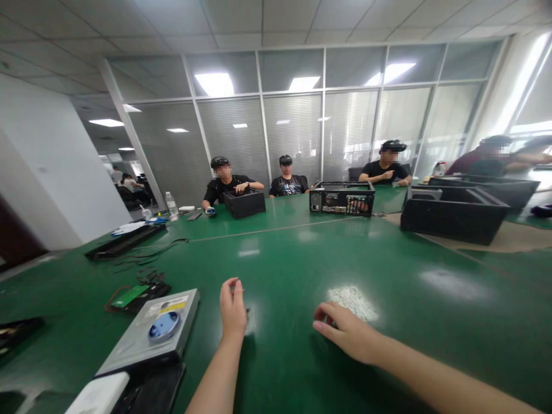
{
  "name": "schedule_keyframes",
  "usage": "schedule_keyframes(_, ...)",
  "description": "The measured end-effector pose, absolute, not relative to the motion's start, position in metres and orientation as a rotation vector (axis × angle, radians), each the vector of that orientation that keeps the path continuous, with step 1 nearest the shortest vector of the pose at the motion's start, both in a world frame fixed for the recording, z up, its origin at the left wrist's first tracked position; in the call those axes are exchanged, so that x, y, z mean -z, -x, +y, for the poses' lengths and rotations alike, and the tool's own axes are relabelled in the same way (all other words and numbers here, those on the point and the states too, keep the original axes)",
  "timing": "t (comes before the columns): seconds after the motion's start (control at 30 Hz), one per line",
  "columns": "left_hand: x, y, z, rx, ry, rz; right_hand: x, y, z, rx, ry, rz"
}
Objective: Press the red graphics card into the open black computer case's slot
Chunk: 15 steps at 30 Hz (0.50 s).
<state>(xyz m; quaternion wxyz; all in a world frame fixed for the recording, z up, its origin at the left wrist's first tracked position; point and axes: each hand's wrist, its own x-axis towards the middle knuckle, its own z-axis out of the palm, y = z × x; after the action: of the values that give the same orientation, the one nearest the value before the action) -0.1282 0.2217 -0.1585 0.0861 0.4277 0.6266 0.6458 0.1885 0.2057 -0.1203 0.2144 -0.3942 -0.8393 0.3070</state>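
Observation:
My left hand [233, 306] hovers over the green table [280, 264], its fingers loosely bent and a little apart, holding nothing I can see. To its right, my right hand [342, 326] is low over the table with curled fingers, a gap between thumb and forefinger, and nothing visible in them. Nearest to my left hand lies a silver optical drive [129, 339] with a yellow and white label. On top of it rests a small round blue dish [164, 326]. Behind the drive is a dark part with a green circuit board [133, 294].
A white box [98, 394] lies at the lower left. Black computer cases stand farther back, one at centre [342, 200] and one at right [452, 215]. A person [233, 187] handles another case [245, 204]; several co-workers sit around. A bottle [171, 207] stands at back left.

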Motion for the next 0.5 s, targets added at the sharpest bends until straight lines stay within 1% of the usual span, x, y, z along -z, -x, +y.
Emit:
schedule_keyframes(0.07,0.157,0.127,0.222,-1.889,-1.268,1.862,0.125,-0.208,0.205,-0.869,1.151,-2.216)
schedule_keyframes(0.17,0.154,0.124,0.221,-1.829,-1.328,1.868,0.124,-0.230,0.220,-0.807,1.178,-2.080)
schedule_keyframes(0.37,0.155,0.126,0.223,-1.670,-1.462,1.925,0.119,-0.260,0.252,-0.701,1.172,-2.033)
schedule_keyframes(0.43,0.157,0.127,0.226,-1.624,-1.485,1.926,0.115,-0.264,0.254,-0.687,1.178,-1.999)
schedule_keyframes(0.5,0.159,0.127,0.228,-1.598,-1.510,1.913,0.102,-0.266,0.246,-0.639,1.096,-1.978)
